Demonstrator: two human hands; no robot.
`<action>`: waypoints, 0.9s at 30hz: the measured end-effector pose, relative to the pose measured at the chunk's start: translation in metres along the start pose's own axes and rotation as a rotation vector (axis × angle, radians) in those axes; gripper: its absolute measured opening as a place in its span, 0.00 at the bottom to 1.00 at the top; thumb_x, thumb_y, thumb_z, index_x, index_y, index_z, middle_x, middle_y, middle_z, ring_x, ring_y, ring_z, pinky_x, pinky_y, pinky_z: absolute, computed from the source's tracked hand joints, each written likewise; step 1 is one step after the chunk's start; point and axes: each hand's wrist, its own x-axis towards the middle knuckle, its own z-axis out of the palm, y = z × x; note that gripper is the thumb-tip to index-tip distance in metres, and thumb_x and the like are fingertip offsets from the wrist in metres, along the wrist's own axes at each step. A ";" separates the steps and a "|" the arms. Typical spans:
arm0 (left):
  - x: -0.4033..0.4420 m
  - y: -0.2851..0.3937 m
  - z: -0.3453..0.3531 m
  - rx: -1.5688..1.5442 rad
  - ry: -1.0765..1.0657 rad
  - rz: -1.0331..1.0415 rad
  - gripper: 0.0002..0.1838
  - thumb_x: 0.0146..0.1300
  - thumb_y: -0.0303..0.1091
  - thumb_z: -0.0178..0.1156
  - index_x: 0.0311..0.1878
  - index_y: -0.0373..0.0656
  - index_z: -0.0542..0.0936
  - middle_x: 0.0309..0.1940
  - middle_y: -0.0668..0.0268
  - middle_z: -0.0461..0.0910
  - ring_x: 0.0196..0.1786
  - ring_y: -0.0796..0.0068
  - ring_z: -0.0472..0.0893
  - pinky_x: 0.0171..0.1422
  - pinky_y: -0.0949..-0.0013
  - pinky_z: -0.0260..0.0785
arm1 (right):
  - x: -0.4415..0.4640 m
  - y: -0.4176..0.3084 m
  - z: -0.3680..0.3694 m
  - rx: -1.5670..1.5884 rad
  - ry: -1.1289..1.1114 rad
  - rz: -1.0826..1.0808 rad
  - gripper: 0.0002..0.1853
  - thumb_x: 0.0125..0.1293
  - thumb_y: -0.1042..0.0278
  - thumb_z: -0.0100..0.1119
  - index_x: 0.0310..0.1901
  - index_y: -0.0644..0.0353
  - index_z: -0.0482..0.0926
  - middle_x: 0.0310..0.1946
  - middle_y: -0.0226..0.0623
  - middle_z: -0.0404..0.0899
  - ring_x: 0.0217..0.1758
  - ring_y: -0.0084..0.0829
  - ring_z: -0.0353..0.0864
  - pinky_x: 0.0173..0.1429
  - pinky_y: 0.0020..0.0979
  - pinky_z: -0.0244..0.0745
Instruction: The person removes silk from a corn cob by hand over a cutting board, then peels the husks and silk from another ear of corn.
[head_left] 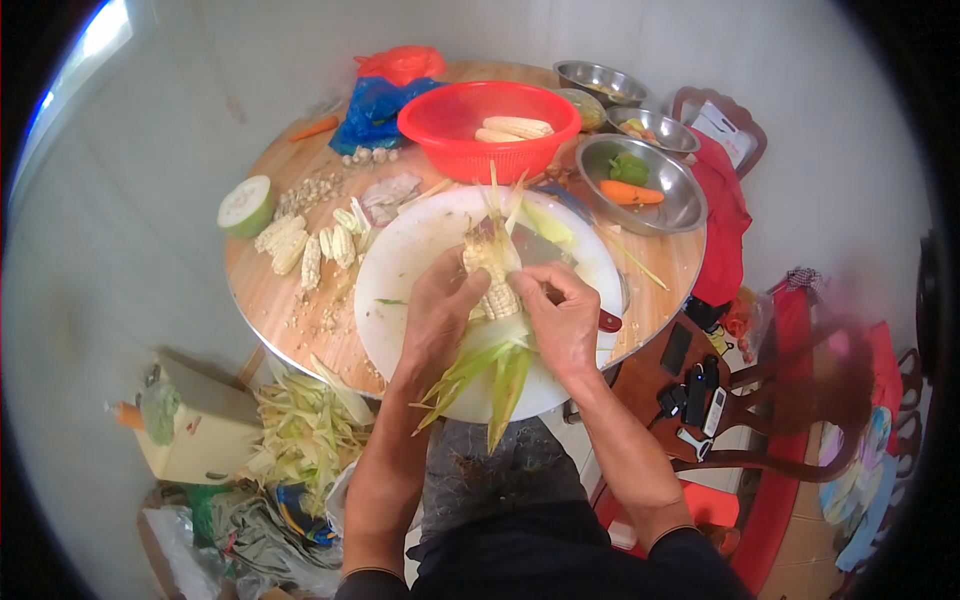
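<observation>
A partly husked corn cob (500,300) is held over a round white cutting board (385,265), its silk end pointing away from me. Green husk leaves (485,375) hang folded back from its near end. My left hand (438,305) is closed around the cob's left side, thumb on the kernels. My right hand (562,318) is closed at the right side, thumb and fingers pinching the cob's edge and husk. Under the cob, on the board, lies a knife; its red-brown handle (609,321) shows right of my right hand, and most of its blade is covered.
A red basin (490,160) with peeled cobs stands behind the board. Steel bowls, one holding a carrot (630,192) and a green pepper, sit at the right. Corn pieces (285,240) and a cut melon-like vegetable (246,207) lie left. Husks (305,425) are heaped below the table.
</observation>
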 end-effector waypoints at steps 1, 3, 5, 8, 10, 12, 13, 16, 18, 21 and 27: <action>-0.001 0.000 0.000 -0.026 0.002 -0.015 0.21 0.72 0.25 0.58 0.66 0.30 0.75 0.59 0.59 0.81 0.60 0.71 0.79 0.68 0.67 0.69 | 0.000 0.000 0.001 0.000 -0.001 0.003 0.13 0.66 0.66 0.72 0.44 0.68 0.86 0.35 0.36 0.83 0.38 0.23 0.79 0.45 0.28 0.75; -0.002 0.001 0.000 -0.004 0.011 -0.029 0.21 0.72 0.25 0.58 0.66 0.30 0.75 0.59 0.59 0.81 0.61 0.71 0.79 0.68 0.67 0.68 | 0.002 -0.002 0.003 -0.014 0.058 0.123 0.11 0.71 0.68 0.67 0.44 0.69 0.84 0.32 0.33 0.82 0.34 0.21 0.76 0.41 0.26 0.73; -0.001 0.001 0.001 0.017 0.017 -0.038 0.21 0.72 0.25 0.57 0.66 0.30 0.75 0.59 0.60 0.81 0.61 0.71 0.78 0.69 0.67 0.68 | 0.002 0.008 0.003 0.039 0.084 0.144 0.11 0.73 0.68 0.64 0.45 0.69 0.83 0.32 0.32 0.82 0.33 0.20 0.75 0.41 0.27 0.72; 0.000 -0.005 -0.004 0.074 0.009 0.011 0.21 0.73 0.26 0.56 0.66 0.30 0.75 0.60 0.61 0.81 0.62 0.70 0.78 0.69 0.66 0.67 | 0.004 0.034 0.006 0.183 0.124 0.200 0.11 0.76 0.67 0.60 0.46 0.70 0.81 0.32 0.31 0.81 0.34 0.20 0.74 0.40 0.27 0.72; 0.002 -0.011 -0.009 -0.007 -0.006 0.012 0.21 0.74 0.27 0.56 0.67 0.31 0.75 0.60 0.60 0.81 0.63 0.70 0.77 0.70 0.66 0.67 | 0.000 0.043 0.007 0.275 0.145 0.243 0.12 0.77 0.66 0.58 0.48 0.70 0.80 0.33 0.31 0.80 0.34 0.20 0.74 0.39 0.27 0.72; -0.002 -0.010 -0.005 -0.001 0.071 -0.020 0.21 0.73 0.27 0.57 0.67 0.31 0.75 0.59 0.61 0.81 0.61 0.71 0.78 0.69 0.66 0.68 | -0.004 0.045 0.005 0.193 0.128 0.164 0.13 0.77 0.64 0.59 0.50 0.69 0.79 0.35 0.32 0.81 0.36 0.19 0.74 0.40 0.26 0.72; -0.004 -0.007 -0.002 0.004 0.151 -0.049 0.21 0.73 0.27 0.59 0.66 0.32 0.75 0.59 0.61 0.81 0.60 0.71 0.78 0.68 0.66 0.68 | -0.004 0.040 0.005 0.193 0.129 0.163 0.13 0.77 0.64 0.59 0.50 0.69 0.79 0.35 0.32 0.81 0.36 0.19 0.74 0.40 0.26 0.72; -0.008 -0.014 -0.005 0.096 -0.060 0.033 0.22 0.70 0.25 0.62 0.66 0.33 0.74 0.58 0.62 0.81 0.57 0.72 0.80 0.65 0.66 0.71 | -0.008 0.009 0.010 0.207 0.135 0.132 0.14 0.78 0.62 0.59 0.50 0.68 0.79 0.37 0.33 0.81 0.37 0.19 0.74 0.40 0.26 0.71; -0.012 -0.013 -0.002 0.098 -0.073 0.059 0.22 0.69 0.24 0.64 0.65 0.33 0.74 0.57 0.62 0.81 0.56 0.72 0.80 0.64 0.67 0.72 | -0.008 -0.003 0.013 0.132 0.039 0.039 0.15 0.77 0.61 0.59 0.52 0.68 0.79 0.38 0.33 0.81 0.38 0.19 0.75 0.41 0.28 0.73; -0.018 -0.015 0.000 0.125 -0.085 0.095 0.23 0.68 0.24 0.66 0.65 0.34 0.74 0.56 0.63 0.81 0.56 0.73 0.81 0.63 0.67 0.72 | 0.000 0.013 0.008 0.146 -0.002 0.074 0.18 0.77 0.61 0.60 0.54 0.69 0.79 0.40 0.35 0.83 0.38 0.20 0.76 0.41 0.29 0.73; -0.015 -0.028 -0.018 -0.141 0.096 0.099 0.22 0.70 0.26 0.65 0.65 0.35 0.74 0.57 0.61 0.81 0.58 0.70 0.80 0.65 0.64 0.73 | -0.015 0.029 0.003 0.850 0.296 0.397 0.10 0.79 0.67 0.57 0.52 0.64 0.81 0.45 0.36 0.85 0.43 0.27 0.84 0.48 0.32 0.82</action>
